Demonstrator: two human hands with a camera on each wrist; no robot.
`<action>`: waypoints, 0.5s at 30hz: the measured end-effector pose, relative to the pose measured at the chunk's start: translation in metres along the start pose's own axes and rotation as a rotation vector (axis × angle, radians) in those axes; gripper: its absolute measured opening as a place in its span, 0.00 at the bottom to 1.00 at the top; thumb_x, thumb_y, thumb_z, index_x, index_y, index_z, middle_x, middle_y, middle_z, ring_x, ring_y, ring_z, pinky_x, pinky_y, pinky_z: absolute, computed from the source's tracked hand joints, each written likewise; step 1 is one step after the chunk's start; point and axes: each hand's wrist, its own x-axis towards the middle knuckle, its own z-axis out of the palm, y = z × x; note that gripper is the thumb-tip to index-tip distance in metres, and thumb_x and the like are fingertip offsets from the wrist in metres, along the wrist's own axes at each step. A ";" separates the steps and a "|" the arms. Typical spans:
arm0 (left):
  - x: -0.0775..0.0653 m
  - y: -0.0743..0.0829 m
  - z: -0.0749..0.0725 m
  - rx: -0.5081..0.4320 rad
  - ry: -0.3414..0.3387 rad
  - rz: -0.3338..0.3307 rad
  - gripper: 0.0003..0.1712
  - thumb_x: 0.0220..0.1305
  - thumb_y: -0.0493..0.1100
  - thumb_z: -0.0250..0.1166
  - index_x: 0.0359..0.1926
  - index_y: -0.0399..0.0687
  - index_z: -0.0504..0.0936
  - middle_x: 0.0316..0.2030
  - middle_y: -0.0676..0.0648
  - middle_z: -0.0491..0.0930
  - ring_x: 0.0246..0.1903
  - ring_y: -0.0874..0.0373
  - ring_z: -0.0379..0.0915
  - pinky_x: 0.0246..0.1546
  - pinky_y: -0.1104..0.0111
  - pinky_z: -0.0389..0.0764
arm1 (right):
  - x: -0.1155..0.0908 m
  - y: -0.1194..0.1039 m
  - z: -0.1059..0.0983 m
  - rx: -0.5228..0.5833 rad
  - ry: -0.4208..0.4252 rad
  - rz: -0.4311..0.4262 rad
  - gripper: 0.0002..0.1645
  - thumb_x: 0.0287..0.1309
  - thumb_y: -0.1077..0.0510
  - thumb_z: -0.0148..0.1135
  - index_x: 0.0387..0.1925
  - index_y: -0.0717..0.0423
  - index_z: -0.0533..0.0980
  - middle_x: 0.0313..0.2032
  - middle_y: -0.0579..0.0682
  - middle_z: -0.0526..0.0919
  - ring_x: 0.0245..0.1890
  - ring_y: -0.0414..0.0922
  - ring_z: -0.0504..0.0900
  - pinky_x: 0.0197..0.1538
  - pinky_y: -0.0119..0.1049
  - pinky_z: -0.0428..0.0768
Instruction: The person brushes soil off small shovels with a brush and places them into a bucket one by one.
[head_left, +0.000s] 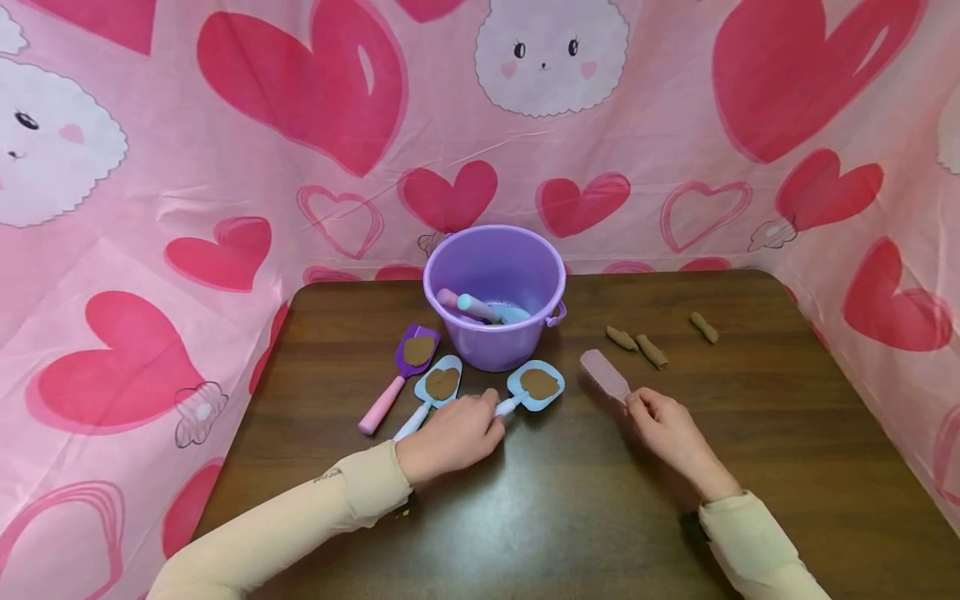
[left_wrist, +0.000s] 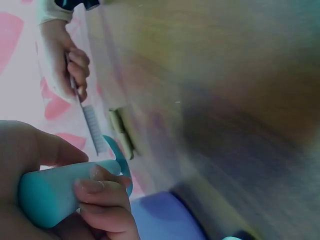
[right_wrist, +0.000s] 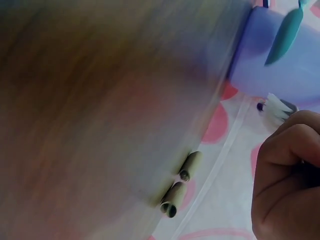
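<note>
My left hand (head_left: 456,437) grips the pale handle of a light blue toy shovel (head_left: 514,386), which carries a flat brown patch (head_left: 540,383) on its blade. In the left wrist view the fingers curl round the shovel's thick white and teal handle (left_wrist: 55,192). My right hand (head_left: 671,433) holds a pink hairbrush (head_left: 603,375) by its handle, with bristles showing in the left wrist view. Beside the left hand lie a second light blue shovel (head_left: 453,367), partly hidden by that hand, and a purple shovel with a pink handle (head_left: 384,404). Both bear brown patches.
Behind the shovels stands a purple bucket (head_left: 495,342) with toy handles and a blue blade inside. Several brown rolls (head_left: 651,352) lie on the wooden table (head_left: 585,517) at the right. Pink cloth with hearts (head_left: 615,150) hangs round the back and sides.
</note>
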 end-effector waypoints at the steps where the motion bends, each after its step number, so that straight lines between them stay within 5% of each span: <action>1: 0.003 0.003 -0.001 -0.002 0.006 0.008 0.10 0.62 0.46 0.53 0.26 0.49 0.65 0.16 0.53 0.65 0.15 0.60 0.64 0.14 0.69 0.65 | 0.000 -0.001 0.001 0.004 -0.003 -0.003 0.20 0.69 0.49 0.43 0.30 0.57 0.75 0.19 0.46 0.72 0.17 0.40 0.69 0.21 0.33 0.68; 15: 0.032 0.019 0.002 -0.011 0.074 0.020 0.13 0.60 0.46 0.56 0.21 0.49 0.66 0.13 0.52 0.65 0.13 0.58 0.64 0.12 0.67 0.64 | 0.004 -0.016 0.011 0.030 -0.055 -0.084 0.21 0.68 0.45 0.46 0.29 0.56 0.74 0.16 0.43 0.70 0.15 0.38 0.68 0.20 0.32 0.68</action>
